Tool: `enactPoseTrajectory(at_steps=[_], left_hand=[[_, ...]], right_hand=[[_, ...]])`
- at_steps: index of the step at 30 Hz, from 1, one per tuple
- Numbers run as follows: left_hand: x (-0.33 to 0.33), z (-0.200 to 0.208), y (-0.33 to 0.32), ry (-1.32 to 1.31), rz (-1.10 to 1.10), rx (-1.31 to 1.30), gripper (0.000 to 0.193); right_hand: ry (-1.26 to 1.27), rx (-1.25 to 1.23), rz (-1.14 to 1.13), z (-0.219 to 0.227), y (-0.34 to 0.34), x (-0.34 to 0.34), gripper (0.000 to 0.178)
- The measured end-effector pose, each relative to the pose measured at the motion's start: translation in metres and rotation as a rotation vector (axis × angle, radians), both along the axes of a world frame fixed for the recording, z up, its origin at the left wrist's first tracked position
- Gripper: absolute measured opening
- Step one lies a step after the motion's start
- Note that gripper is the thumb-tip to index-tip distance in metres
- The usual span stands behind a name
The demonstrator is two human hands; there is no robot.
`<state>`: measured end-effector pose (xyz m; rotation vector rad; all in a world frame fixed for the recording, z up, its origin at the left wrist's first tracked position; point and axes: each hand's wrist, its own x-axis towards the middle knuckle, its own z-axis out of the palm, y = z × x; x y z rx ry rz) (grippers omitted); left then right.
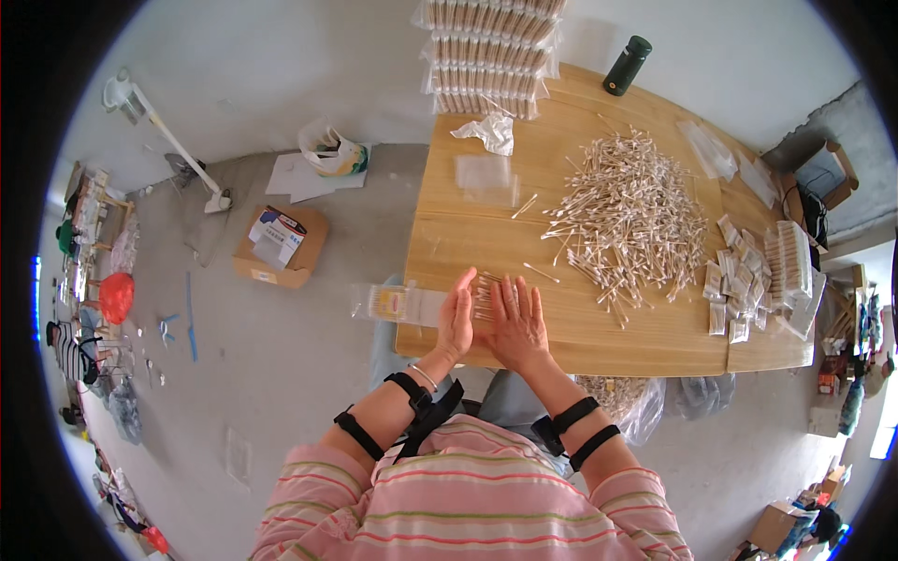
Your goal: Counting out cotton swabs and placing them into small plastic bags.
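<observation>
At the table's near left edge, a small bunch of cotton swabs [484, 292] lies between my hands. My left hand [456, 318] stands on its edge along the bunch's left side, fingers stretched out. My right hand [514, 325] rests flat over the bunch's right side with its fingers spread. Just left of my left hand lies a clear plastic bag [426, 307] with a yellow-and-pink label, partly past the table edge. A big loose heap of cotton swabs [636, 215] covers the middle right of the table. One or two stray swabs [542, 272] lie between the heap and my right hand.
Stacked swab packs [491, 61] rise at the table's far left. Nearer are crumpled plastic [488, 134] and flat clear bags [485, 178]. A dark green bottle [628, 65] stands at the back. Small packets [744, 276] lie at right. An open cardboard box [281, 245] sits on the floor.
</observation>
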<state>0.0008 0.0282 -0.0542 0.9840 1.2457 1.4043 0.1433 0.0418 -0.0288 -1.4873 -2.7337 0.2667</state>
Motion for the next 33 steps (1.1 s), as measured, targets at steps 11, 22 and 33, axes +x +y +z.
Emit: enactPoseTrajectory(at_steps=[11,22,33], left_hand=[[0.004,0.000,-0.001,-0.023,0.110,0.028,0.061],[-0.008,0.004,-0.001,-0.016,0.096,0.011,0.066],[-0.017,-0.006,-0.009,0.021,0.067,0.031,0.058]], right_hand=[[0.038,-0.036,0.015,-0.007,-0.028,0.007,0.084],[0.104,0.035,-0.033,-0.005,0.006,0.005,0.079],[0.361,0.098,-0.066,-0.010,0.000,0.013,0.060]])
